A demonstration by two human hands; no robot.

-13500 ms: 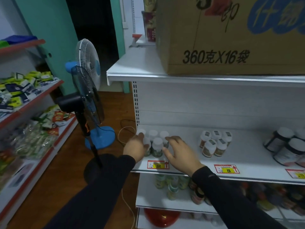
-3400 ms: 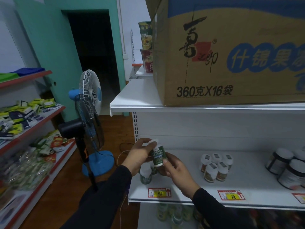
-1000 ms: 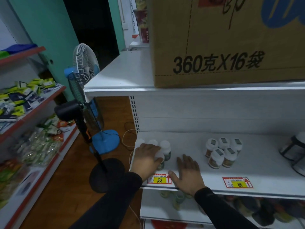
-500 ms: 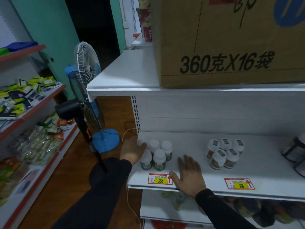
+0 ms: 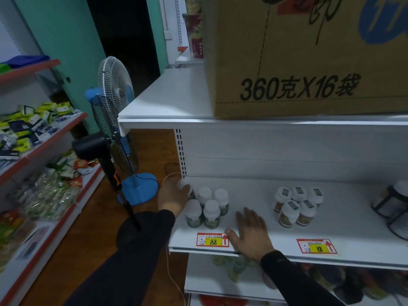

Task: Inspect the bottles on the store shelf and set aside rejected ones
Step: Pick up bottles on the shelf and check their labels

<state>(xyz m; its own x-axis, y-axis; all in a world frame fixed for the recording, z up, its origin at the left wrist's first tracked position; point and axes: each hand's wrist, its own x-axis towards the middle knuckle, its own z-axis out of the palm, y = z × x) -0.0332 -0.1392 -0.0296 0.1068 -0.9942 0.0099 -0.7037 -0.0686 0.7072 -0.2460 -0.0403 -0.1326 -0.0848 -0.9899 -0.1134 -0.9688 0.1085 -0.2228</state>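
Head view: left hand (image 5: 173, 196) curls round the far-left bottle (image 5: 184, 186) of the green-label bottles (image 5: 206, 209) at the shelf (image 5: 254, 194) left end. Right hand (image 5: 250, 234) lies flat, fingers straight, near edge, holding nothing. Likely picking the next bottle to inspect: lift clear without tipping neighbours.

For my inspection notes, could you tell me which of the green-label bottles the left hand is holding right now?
The back-left bottle of the green-label group, at the shelf's left end. The left hand wraps around it; the other four stand untouched.
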